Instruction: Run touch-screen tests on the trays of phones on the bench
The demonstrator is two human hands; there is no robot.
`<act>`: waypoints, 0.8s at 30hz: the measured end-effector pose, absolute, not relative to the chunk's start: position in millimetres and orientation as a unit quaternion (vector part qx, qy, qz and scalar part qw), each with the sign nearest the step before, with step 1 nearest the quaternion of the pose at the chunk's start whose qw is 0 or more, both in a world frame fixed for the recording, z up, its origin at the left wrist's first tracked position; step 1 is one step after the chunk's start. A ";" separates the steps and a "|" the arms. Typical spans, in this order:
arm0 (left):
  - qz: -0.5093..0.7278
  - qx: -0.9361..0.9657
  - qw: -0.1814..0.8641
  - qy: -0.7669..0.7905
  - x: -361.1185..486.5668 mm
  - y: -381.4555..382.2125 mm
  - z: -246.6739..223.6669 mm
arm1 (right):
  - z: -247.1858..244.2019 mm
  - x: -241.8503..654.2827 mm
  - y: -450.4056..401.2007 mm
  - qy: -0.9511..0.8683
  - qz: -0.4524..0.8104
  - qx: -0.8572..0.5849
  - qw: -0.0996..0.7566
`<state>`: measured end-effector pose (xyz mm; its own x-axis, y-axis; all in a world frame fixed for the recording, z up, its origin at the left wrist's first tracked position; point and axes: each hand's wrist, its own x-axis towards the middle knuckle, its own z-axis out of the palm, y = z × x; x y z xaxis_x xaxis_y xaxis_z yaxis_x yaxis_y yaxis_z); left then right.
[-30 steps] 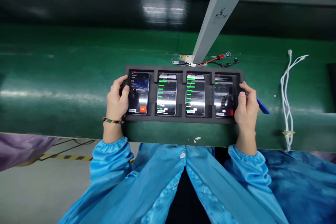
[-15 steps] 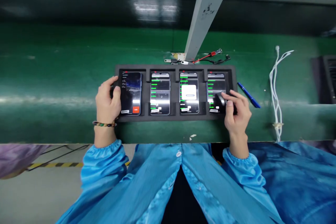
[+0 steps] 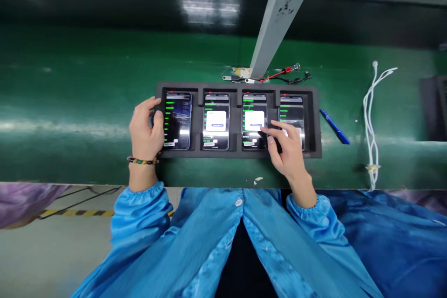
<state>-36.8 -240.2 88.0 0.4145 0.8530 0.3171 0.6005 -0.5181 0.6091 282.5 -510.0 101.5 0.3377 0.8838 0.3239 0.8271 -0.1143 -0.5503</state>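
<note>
A dark foam tray [image 3: 238,153] holds several lit smartphones in a row of slots. My left hand [image 3: 146,125] grips the tray's left end, its thumb beside the leftmost phone [image 3: 179,121], which shows green text lines. White pop-up boxes are on the second phone [image 3: 216,137] and the third phone [image 3: 254,107]. My right hand [image 3: 289,151] holds nothing; its fingers are apart. The index fingertip is at the third phone's pop-up box. That hand partly covers the rightmost phone [image 3: 291,106], where a pale patch shows behind the fingers.
Behind the tray, short cables with a red clip lead [image 3: 281,73] lie at the foot of a grey post [image 3: 275,18]. To the right are a blue pen [image 3: 334,126] and a bundled white cable [image 3: 370,121]. A blue garment [image 3: 391,237] is at the lower right.
My right hand has moved left from the rightmost phone to the third one. The leftmost screen changed to green text, and a white pop-up appeared on the second phone. My left hand stays on the tray.
</note>
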 end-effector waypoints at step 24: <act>0.363 0.832 0.193 0.371 -44.5 -254.4 97.7 | 102.4 302.2 -546.7 -0.419 -0.049 -0.824 0.379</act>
